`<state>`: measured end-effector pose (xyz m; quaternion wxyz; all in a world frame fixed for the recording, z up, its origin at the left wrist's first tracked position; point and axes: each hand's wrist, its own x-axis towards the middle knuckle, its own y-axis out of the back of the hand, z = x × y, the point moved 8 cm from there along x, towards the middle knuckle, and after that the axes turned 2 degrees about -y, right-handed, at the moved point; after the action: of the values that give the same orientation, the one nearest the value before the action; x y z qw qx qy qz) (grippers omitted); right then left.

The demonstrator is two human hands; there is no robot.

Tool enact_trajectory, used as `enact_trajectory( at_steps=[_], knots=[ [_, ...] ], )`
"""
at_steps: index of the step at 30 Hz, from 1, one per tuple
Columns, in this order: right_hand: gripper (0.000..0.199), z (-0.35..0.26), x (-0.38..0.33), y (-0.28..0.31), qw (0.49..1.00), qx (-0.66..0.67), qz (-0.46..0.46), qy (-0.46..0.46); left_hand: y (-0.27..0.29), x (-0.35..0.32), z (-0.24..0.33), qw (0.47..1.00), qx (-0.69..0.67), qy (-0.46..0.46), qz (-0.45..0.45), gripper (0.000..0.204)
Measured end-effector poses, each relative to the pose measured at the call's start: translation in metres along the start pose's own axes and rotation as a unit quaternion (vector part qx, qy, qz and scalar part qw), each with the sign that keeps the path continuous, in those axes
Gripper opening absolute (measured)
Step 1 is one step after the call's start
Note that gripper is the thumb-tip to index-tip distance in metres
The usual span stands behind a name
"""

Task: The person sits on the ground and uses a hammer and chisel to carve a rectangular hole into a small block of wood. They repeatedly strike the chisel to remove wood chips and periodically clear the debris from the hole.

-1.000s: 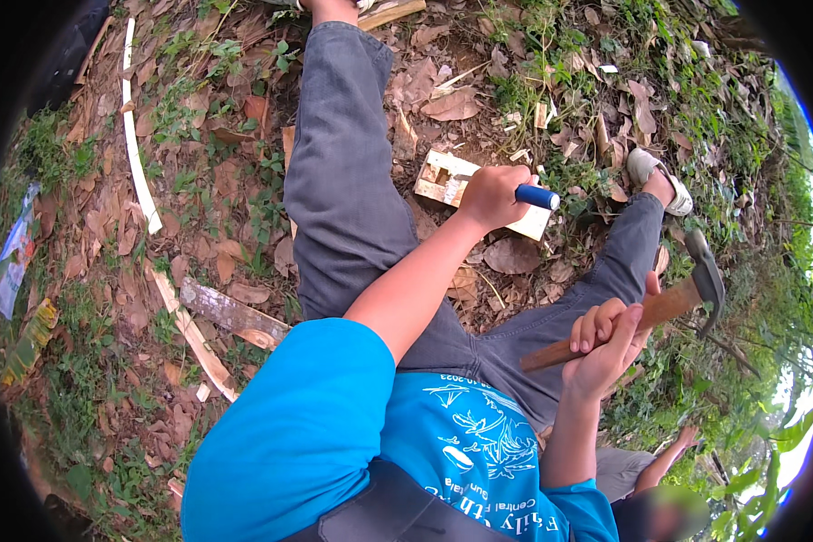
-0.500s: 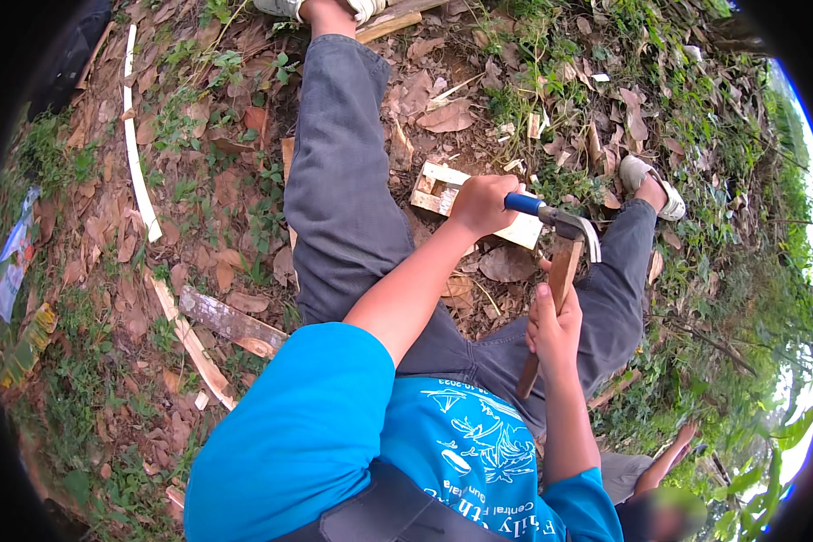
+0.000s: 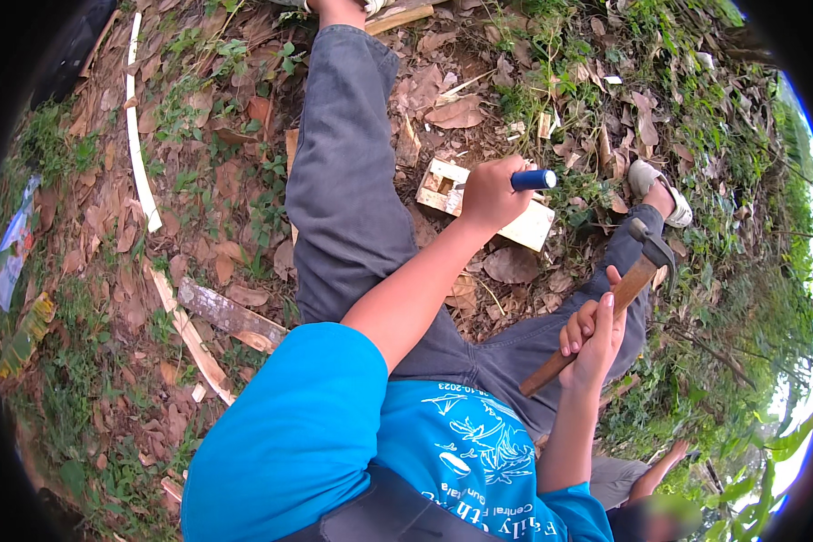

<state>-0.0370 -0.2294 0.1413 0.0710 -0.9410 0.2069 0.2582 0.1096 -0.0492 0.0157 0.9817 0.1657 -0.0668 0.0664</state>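
Note:
My left hand (image 3: 499, 193) is wrapped round a chisel (image 3: 534, 180) whose blue handle with a pale end sticks out to the right of the fist. Part of its blade shows on the other side, by a squared hole in a pale wooden block (image 3: 535, 226). The block lies on the ground between my legs, partly covered by that hand and wrist. My right hand (image 3: 594, 339) holds a claw hammer (image 3: 635, 283) by its wooden handle, the thumb and a finger raised along it. The hammer's dark head is over my right knee, apart from the chisel.
Dry leaves, wood chips and low plants cover the ground. A long pale strip (image 3: 135, 135) and a bark-edged piece of wood (image 3: 230, 314) lie to the left. Another person's arm (image 3: 659, 470) shows at the lower right.
The hammer has swung away from the chisel's end, right toward my knee, and its head has turned. My right hand's grip looks looser. The chisel and left hand shifted only slightly.

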Motion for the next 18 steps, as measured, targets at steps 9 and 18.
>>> enact_trajectory(
  at_steps=[9,18],
  knots=[
    [0.045,0.002,0.002,-0.021,0.999,0.007,-0.032,-0.013,-0.029,-0.010,0.037,0.990,0.016,-0.112,-0.083,0.034],
    [0.045,0.003,0.003,-0.022,0.999,0.014,-0.036,-0.017,-0.045,-0.008,0.007,0.984,0.027,-0.090,-0.151,0.018]
  ],
)
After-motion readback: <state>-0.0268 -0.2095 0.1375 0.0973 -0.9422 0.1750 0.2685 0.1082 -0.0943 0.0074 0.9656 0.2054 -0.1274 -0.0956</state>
